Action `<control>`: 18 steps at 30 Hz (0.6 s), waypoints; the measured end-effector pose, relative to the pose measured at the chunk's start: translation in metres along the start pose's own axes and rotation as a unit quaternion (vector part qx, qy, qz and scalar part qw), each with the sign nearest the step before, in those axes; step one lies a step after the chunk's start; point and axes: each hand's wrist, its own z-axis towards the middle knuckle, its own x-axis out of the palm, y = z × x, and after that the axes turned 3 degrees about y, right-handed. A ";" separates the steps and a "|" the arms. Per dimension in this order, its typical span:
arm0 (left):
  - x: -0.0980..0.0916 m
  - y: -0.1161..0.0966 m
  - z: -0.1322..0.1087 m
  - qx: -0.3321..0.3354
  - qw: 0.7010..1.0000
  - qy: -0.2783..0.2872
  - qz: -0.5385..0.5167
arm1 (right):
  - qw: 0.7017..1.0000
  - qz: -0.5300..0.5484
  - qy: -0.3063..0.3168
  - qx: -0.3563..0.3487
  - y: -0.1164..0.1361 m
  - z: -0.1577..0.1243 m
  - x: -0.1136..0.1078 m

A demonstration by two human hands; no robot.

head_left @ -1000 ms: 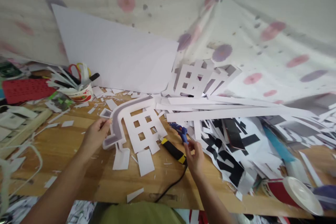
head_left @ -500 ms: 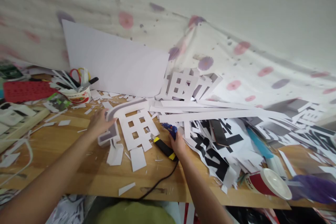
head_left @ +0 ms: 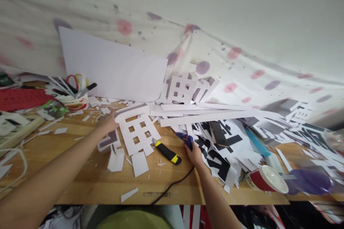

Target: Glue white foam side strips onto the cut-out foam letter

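Note:
My left hand [head_left: 107, 124] rests on the left edge of a white cut-out foam-board character [head_left: 134, 130] lying on the wooden table [head_left: 80, 175], fingers curled round its raised side wall. My right hand [head_left: 194, 154] is closed round the handle of a blue hot-glue gun [head_left: 185, 138] at the edge of the paper pile; its black cord [head_left: 174, 182] runs off the front edge. A black and yellow utility knife [head_left: 168, 152] lies between the hands, untouched.
A heap of white strips and black-and-white offcuts [head_left: 223, 139] covers the right half. Another white cut-out character [head_left: 185, 89] and a large white board [head_left: 113, 68] lean at the back. A cup of tools [head_left: 73, 96] stands back left, a red cup [head_left: 264, 179] lies front right.
My right hand moved right of the knife and gripped the glue gun. My left hand slid up along the character's left edge. The camera tilted up and right.

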 end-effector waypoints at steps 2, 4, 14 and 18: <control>-0.003 -0.002 0.002 -0.015 1.000 0.013 0.009 | 1.000 -0.002 -0.002 0.012 -0.003 -0.001 -0.001; -0.007 -0.005 0.004 -0.029 0.999 0.020 0.017 | 1.000 0.001 -0.005 0.022 -0.005 -0.001 0.000; -0.045 -0.004 0.021 -0.068 0.998 -0.012 0.001 | 0.999 0.020 0.004 0.037 -0.002 -0.001 -0.006; -0.053 0.010 0.030 -0.057 0.998 -0.031 -0.020 | 0.993 -0.017 -0.115 0.034 0.012 -0.005 -0.021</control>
